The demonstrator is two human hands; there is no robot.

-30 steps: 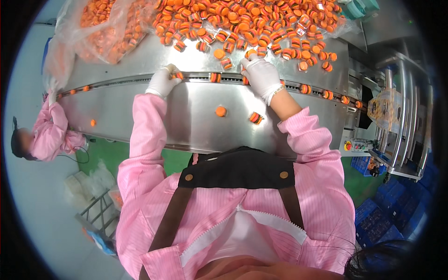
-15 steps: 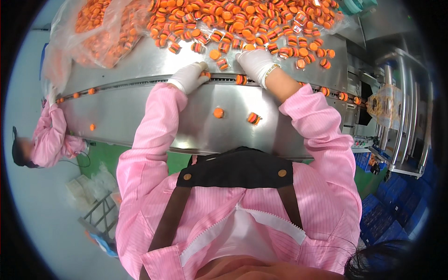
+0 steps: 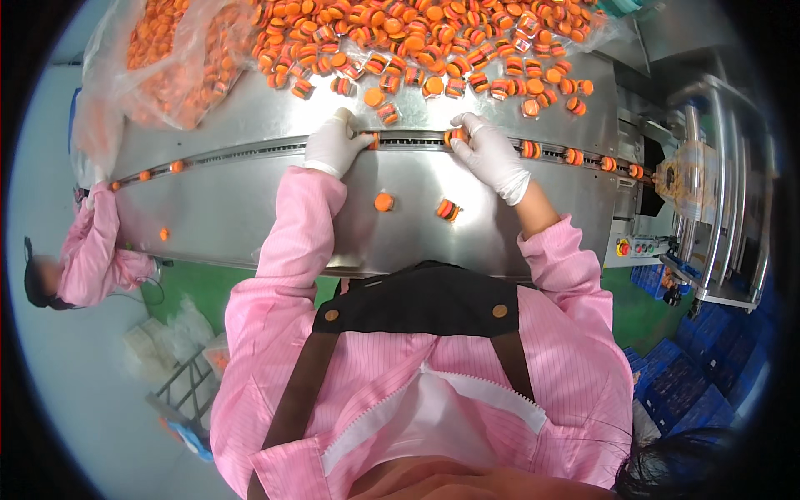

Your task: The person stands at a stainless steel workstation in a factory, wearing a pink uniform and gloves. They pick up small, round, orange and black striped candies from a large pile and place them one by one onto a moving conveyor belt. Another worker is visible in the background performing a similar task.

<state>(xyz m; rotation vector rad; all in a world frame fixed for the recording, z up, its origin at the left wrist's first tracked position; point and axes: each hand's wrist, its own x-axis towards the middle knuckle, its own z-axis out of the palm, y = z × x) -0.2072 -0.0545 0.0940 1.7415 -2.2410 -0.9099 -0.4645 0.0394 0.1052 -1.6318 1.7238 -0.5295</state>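
Both gloved hands' grips pinched on orange pieces [image 3: 454, 135] at the slot [image 3: 408, 140], heaped pile [image 3: 433, 37] just beyond.

Both gloved hands rest on the conveyor track [image 3: 417, 140] crossing the steel table [image 3: 250, 200]: the left hand [image 3: 333, 143] touches one orange piece [image 3: 374, 141], the right hand [image 3: 492, 157] another [image 3: 455, 136]. Two pieces [image 3: 383, 202] lie nearer the table's near edge, and a heap [image 3: 433, 33] covers its far edge.
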